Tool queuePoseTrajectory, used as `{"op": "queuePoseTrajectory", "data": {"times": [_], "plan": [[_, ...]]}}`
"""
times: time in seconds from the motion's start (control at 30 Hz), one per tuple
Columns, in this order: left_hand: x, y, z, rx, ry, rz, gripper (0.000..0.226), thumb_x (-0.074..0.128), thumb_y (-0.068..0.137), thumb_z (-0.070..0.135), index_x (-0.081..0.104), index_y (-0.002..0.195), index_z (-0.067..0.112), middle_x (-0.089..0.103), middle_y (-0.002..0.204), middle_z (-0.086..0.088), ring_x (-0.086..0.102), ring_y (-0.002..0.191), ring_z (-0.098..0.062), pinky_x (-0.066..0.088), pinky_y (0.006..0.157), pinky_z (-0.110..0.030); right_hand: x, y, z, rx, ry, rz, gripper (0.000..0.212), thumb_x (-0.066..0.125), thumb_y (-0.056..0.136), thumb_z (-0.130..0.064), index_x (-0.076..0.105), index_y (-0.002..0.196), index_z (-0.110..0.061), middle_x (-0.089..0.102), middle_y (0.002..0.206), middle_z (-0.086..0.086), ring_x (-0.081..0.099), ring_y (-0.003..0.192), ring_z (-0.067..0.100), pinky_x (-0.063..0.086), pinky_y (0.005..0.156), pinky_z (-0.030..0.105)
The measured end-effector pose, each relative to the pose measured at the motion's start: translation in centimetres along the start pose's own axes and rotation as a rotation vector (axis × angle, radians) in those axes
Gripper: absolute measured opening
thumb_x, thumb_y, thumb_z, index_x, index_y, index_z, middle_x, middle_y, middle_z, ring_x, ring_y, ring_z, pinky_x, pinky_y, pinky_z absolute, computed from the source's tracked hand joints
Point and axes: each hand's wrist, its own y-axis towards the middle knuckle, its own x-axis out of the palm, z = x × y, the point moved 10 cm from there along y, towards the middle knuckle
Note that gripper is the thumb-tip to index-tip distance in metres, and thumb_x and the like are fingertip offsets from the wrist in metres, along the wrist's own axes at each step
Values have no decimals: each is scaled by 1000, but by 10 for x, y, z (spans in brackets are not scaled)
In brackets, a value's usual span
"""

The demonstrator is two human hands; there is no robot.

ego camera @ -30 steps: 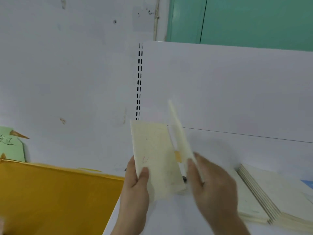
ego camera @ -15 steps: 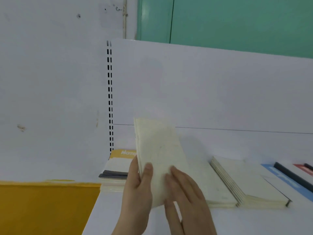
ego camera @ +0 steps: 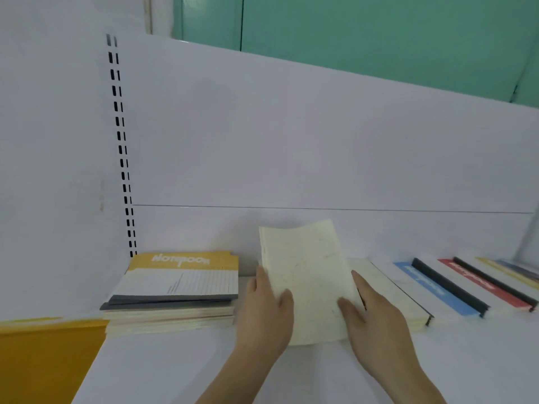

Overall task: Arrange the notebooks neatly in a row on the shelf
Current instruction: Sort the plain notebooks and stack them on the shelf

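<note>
- Already partly done, judging by the shelf: on the right, several notebooks lying flat side by side in a row, among them a blue-striped notebook with a dark spine and a red-striped notebook next to it, then paler ones toward the far right edge, too blurred to count.
- Still to sort, it seems: a stack of notebooks on the left of the shelf, with a yellow-headed cover marked "Notebook" on top, lying well apart from the row.
- Now in hand: a cream notebook, tilted up from the shelf, its lower edge near or on the shelf surface, just left of a flat cream notebook that begins the row.
- Left hand grasping the left edge of the cream notebook, thumb curled over the front cover.
- Right hand gripping the right edge, thumb on the cover, other fingers behind and hidden.
- Probably the step in hand: laying this notebook down at the left end of the row.
- Left to do, as a judgement: placing this one straight, then moving the stack into the row one by one.
- At the lower left, a yellow panel beside the shelf, not part of the row.
</note>
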Motion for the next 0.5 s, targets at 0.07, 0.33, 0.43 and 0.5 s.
{"op": "queuePoseTrajectory", "data": {"times": [0.07,0.33,0.43,0.5], "plan": [[8,9,0,-20,161,-2,48,47,99,38,36,138,14,51,127,-4,54,115,-26,45,90,-36,7,10,13,2,-99,-22,53,50,97,-32,33,147,-28,54,99,-4,48,98,13,34,75,23],[34,32,-17,-161,480,-26,44,40,99,40,52,130,11,47,131,-8,41,124,-26,37,101,-35,43,50,28,-213,-328,-180,55,39,100,-35,26,150,-13,51,130,-1,34,127,17,31,102,22],[34,31,-26,-202,500,-17,39,42,97,41,61,118,14,48,125,-7,46,120,-27,41,101,-35,52,53,39,-269,-410,-201,51,39,97,-37,50,136,-7,62,117,3,48,120,21,42,99,27],[35,30,-31,-222,514,-28,38,43,97,41,64,113,14,49,123,-8,49,117,-29,40,102,-36,54,54,43,-308,-410,-150,52,39,87,-41,71,107,-6,70,92,3,62,102,25,54,85,31]]}}
